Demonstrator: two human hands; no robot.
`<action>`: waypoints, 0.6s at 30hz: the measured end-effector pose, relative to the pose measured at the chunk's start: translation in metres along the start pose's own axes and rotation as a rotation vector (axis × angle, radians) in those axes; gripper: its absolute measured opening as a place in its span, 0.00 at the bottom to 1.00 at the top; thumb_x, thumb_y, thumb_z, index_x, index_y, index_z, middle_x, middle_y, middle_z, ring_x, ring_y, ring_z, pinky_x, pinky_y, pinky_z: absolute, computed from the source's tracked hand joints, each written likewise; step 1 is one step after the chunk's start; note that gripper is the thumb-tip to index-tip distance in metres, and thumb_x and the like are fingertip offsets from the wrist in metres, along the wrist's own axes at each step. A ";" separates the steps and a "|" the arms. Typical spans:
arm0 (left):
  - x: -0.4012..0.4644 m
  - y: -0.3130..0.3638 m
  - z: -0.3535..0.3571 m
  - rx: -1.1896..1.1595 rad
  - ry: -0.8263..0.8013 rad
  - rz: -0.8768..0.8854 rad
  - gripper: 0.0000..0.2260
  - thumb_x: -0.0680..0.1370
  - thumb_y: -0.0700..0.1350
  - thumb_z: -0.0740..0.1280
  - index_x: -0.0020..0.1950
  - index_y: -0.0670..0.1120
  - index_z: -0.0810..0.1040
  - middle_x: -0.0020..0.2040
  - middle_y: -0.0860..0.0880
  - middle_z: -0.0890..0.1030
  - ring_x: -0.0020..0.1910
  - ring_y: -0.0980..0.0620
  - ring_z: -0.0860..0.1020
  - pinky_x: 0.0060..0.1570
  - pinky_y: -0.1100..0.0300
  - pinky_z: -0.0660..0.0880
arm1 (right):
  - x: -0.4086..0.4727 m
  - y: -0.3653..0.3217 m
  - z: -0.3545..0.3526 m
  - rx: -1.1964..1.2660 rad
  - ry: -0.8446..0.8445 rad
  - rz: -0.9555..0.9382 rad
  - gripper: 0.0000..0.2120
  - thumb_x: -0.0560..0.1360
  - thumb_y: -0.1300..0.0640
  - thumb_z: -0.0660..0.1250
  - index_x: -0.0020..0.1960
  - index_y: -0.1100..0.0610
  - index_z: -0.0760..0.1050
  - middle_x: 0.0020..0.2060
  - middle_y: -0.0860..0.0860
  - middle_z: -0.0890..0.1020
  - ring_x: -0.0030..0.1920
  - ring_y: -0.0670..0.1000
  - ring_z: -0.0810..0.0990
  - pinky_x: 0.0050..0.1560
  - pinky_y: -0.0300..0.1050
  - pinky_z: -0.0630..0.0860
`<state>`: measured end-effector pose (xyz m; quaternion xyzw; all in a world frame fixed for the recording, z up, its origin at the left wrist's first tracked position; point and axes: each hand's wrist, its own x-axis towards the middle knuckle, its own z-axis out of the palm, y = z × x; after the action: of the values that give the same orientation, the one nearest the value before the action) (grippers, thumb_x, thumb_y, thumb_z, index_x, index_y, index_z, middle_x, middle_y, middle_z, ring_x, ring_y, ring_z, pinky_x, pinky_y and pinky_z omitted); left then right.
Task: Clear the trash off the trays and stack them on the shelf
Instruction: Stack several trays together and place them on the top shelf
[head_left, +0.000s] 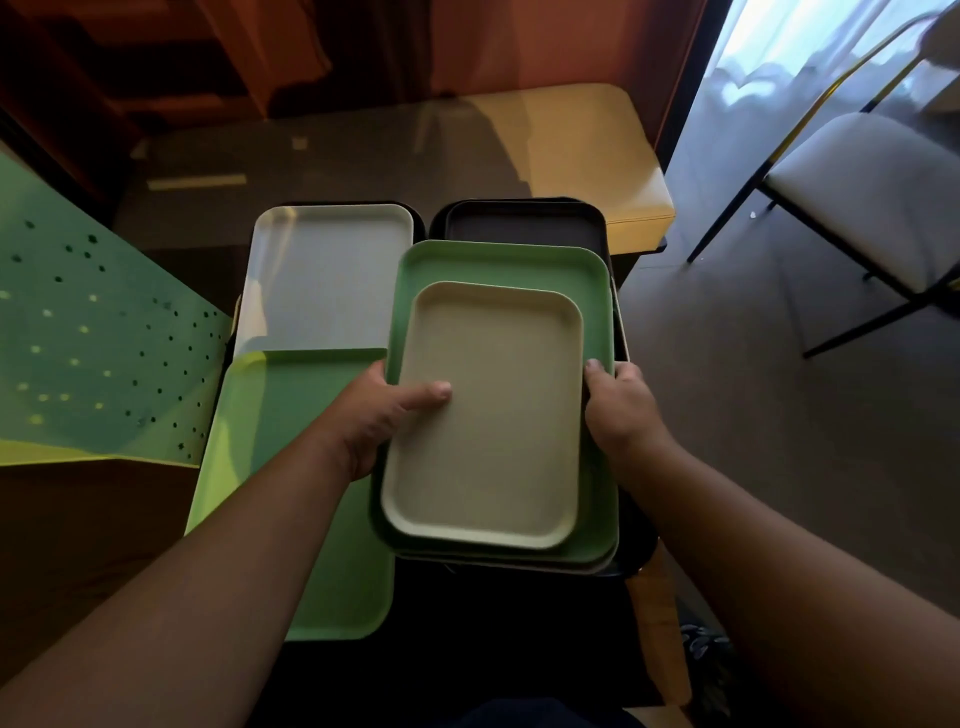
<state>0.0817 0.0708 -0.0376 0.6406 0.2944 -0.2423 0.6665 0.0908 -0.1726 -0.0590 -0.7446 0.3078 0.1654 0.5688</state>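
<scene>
left hand (382, 415) grips tray stack (498, 415) (thumb on top) | right hand (621, 410) grips opposite edge

Small tray (488, 415) on top of the pile in front of me: plain beige, no pattern. Tray under it (498, 262): flat mid green, with a sliver of a cream edge (597, 567) showing below at the near corner. Far tray behind the pile (524, 221): dark brown, almost black. To the left, far tray (332, 275): pale grey-white with a glare streak; near tray (311, 467): green, brighter yellow-green along its lit left rim. Panel at far left (104, 343): green, dotted with small dark and pale holes, yellow lower edge. Bench (363, 156): dull grey-brown. Stool cushion (597, 156): mustard yellow. Chair (857, 192): off-white seat, black frame.
</scene>
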 end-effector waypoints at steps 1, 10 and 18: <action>0.000 -0.002 -0.003 -0.014 0.002 0.008 0.26 0.71 0.39 0.77 0.67 0.39 0.74 0.55 0.38 0.84 0.50 0.39 0.85 0.47 0.44 0.83 | 0.001 -0.001 0.001 -0.006 -0.019 0.021 0.19 0.84 0.45 0.59 0.68 0.56 0.70 0.55 0.56 0.80 0.55 0.58 0.80 0.61 0.61 0.78; 0.006 -0.007 -0.017 -0.149 0.045 0.083 0.21 0.71 0.37 0.74 0.64 0.38 0.76 0.54 0.36 0.84 0.47 0.38 0.85 0.43 0.44 0.83 | 0.042 -0.008 -0.013 -0.165 0.215 -0.074 0.16 0.76 0.46 0.64 0.61 0.52 0.74 0.58 0.55 0.77 0.56 0.58 0.80 0.56 0.60 0.81; 0.005 0.000 -0.015 -0.227 -0.009 0.097 0.22 0.65 0.41 0.74 0.59 0.41 0.78 0.44 0.42 0.87 0.39 0.44 0.86 0.35 0.49 0.83 | 0.059 -0.011 -0.011 -0.756 0.165 -0.040 0.15 0.77 0.55 0.65 0.61 0.60 0.74 0.56 0.59 0.80 0.55 0.62 0.79 0.53 0.55 0.78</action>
<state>0.0840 0.0857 -0.0406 0.5736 0.2855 -0.1776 0.7470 0.1410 -0.1975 -0.0830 -0.9183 0.2555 0.1956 0.2305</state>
